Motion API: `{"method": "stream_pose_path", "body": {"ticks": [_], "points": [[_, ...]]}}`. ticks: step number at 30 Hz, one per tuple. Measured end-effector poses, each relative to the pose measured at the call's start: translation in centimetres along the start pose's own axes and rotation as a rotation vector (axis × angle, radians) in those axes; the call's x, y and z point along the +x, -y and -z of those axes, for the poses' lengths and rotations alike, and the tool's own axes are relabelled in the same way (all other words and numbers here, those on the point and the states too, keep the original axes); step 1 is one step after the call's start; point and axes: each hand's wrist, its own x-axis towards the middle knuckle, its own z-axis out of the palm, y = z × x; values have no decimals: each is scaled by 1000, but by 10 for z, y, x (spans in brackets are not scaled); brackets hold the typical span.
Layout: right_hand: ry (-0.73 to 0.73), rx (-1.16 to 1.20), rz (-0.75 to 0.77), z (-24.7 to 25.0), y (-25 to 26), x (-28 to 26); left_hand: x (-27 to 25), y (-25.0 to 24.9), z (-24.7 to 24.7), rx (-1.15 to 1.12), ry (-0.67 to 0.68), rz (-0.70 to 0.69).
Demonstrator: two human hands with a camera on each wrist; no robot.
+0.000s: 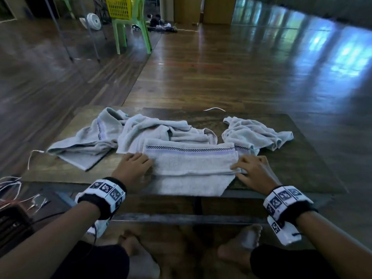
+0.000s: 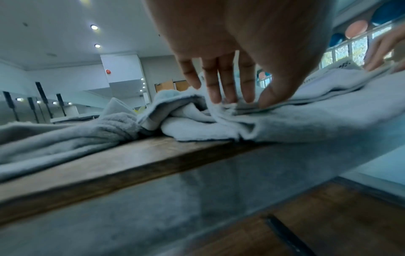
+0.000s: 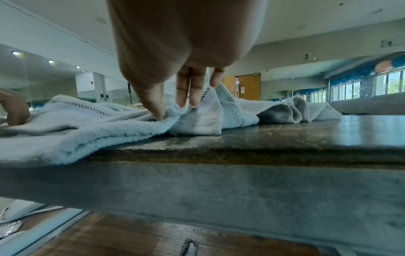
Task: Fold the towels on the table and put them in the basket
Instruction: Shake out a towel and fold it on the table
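Note:
A pale grey towel (image 1: pixel 189 164) with a checkered stripe lies folded at the table's front edge, and its lower layer hangs over that edge. My left hand (image 1: pixel 148 160) pinches its left end, thumb and straight fingers (image 2: pixel 228 93) pressing into bunched cloth. My right hand (image 1: pixel 236 171) pinches the right end (image 3: pixel 173 109), thumb under, fingers on top. Three crumpled towels lie behind: one at the left (image 1: pixel 86 146), one in the middle (image 1: pixel 153 129), one at the right (image 1: pixel 255 133). The yellow basket (image 1: pixel 118 7) sits on a green chair far back left.
The dark wooden table (image 1: pixel 291 168) is low, with bare top to the right of the towels. The green chair (image 1: pixel 130 31) and a white fan (image 1: pixel 93 21) stand on the wood floor beyond. Loose cables (image 1: pixel 12 186) lie at my left. My bare feet show under the table.

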Motion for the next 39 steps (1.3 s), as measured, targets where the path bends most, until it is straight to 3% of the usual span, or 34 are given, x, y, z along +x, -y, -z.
{"method": "stream_pose_path", "body": {"ticks": [2,6,9,12,21,24,39], "points": [[-52,38,-59,0,4,-4,2,-17,2,-42,-56,41],[-107,174,-327,0,12,-12,14,-70,-1,-168,-134,-31],[20,208,-519,-3,16,-16,36,-110,-8,-227,-89,-63],[127,269,-597,-8,20,-16,57,-142,-10,-269,26,-70],[94,613,-714,-17,29,-16,77,-151,-12,-297,128,12],[18,789,-743,-21,29,-14,77,-149,-13,-305,149,13],[-106,1213,-577,-8,42,-12,73,-144,-5,-355,140,-5]]}}
